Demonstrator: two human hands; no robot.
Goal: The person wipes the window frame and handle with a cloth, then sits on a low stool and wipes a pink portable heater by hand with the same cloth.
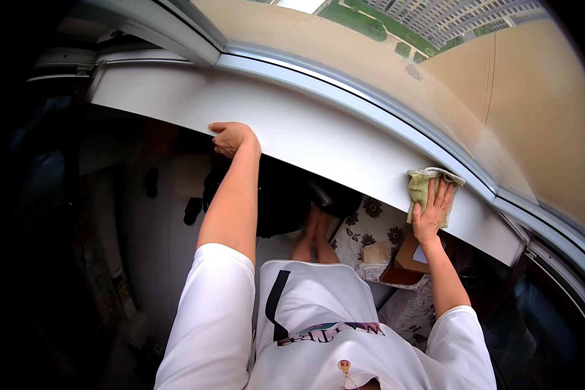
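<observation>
A long white windowsill runs across the view in front of me, below a window. My left hand grips its near edge left of centre, with the fingers curled under and partly hidden. Toward the sill's right end, my right hand lies spread on a green cloth with a pale edge, pressing it flat on the white surface. The cloth's far edge reaches close to the window frame.
Beyond the glass are a beige wall, lawns and a tall building. Below the sill, a flower-patterned cloth bears a brown box and a folded beige cloth. Dark shoes lie on the floor at left.
</observation>
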